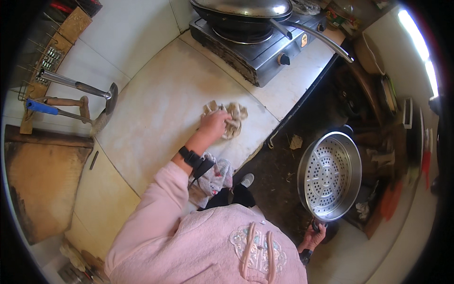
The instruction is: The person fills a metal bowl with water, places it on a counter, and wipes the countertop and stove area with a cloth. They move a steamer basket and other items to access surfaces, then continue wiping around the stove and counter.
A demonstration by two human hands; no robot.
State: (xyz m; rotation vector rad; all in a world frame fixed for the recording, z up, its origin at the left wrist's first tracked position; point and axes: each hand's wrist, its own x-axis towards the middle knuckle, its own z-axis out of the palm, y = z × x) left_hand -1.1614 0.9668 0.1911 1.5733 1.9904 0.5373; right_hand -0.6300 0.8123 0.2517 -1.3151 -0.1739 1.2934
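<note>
On the tiled countertop [156, 96], my left hand [214, 125] grips a crumpled tan rag [234, 129] that lies against the surface. A black strap circles that wrist. Off to the right, past the counter edge, my right hand [313, 238] holds a metal steamer pot [355, 198] by its black side handle. The steamer is tilted on its side, so its perforated bottom [328, 174] faces me and nothing shows inside it. A second, patterned cloth [214, 177] lies at the counter's near edge, partly under my left forearm.
A gas stove [244, 58] carries a lidded wok [244, 10], whose long handle [326, 37] juts over the counter edge. Ladles [111, 96] hang from a wooden rack [67, 33] on the left. A wooden cutting board [46, 184] leans below. The dark floor [273, 170] lies right.
</note>
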